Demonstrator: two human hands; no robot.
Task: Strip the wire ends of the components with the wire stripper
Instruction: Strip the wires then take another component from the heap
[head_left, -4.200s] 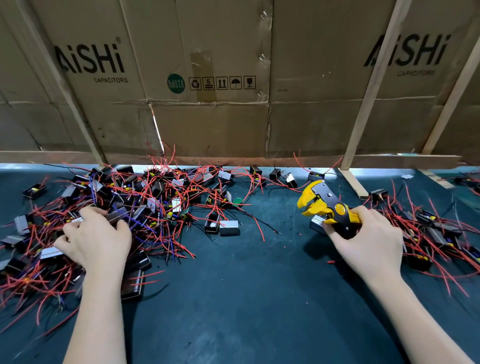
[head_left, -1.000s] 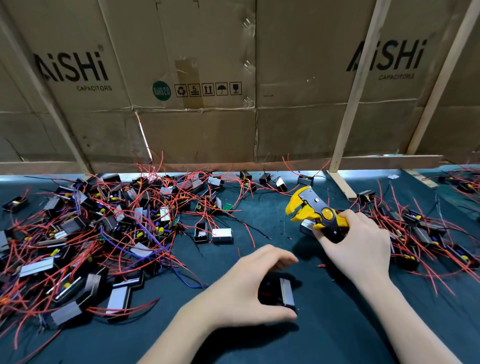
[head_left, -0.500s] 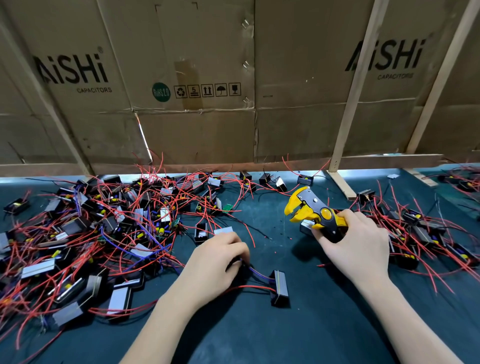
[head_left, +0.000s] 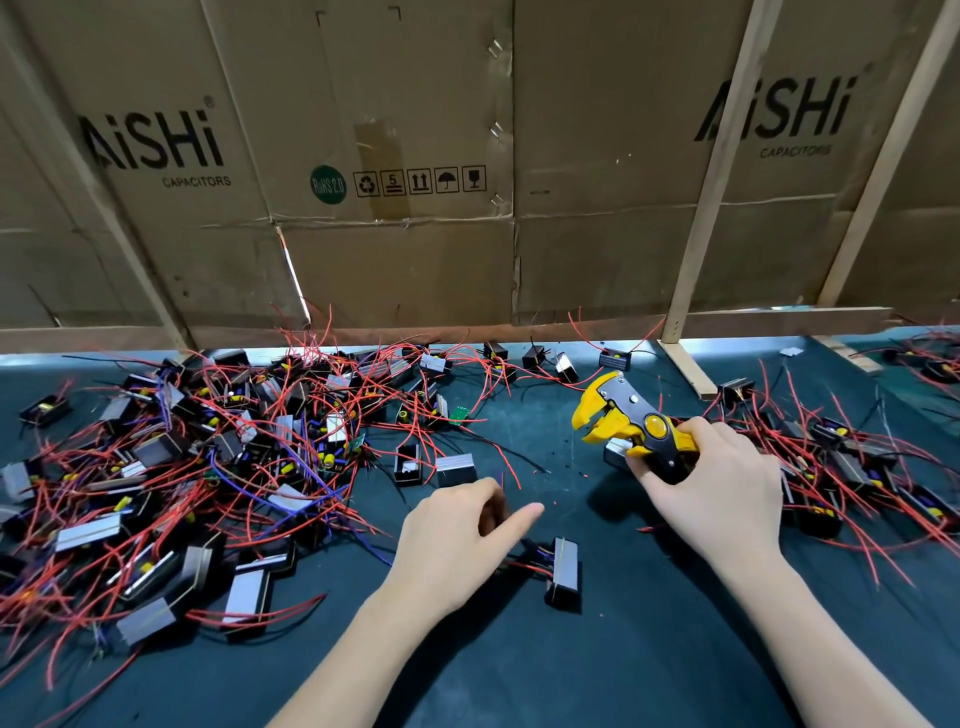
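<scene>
A single component (head_left: 565, 570), a small black block with a grey metal face, was seen lying on the dark mat (head_left: 649, 649) at lower centre of the frame, apart from the heaps. It was judged light and rigid in the body, easily slid on the mat, while its red and blue wires (head_left: 530, 558), trailing toward the left, were judged thin, limp and springy. A hold on the wire a little back from its end was thought best, so that the tip could be fed into the tool.

The left hand (head_left: 457, 540) was held just left of the component, over its wires, thumb and forefinger curved toward each other; whether a wire was pinched between them could not be told. The right hand (head_left: 722, 493), at centre right, was clamped round the handles of the yellow wire stripper (head_left: 623, 421), whose jaws stood parted and pointed toward upper left, well apart from the component. A large tangle of components (head_left: 208, 467) was spread at the left, a smaller pile (head_left: 857, 467) at the right.
</scene>
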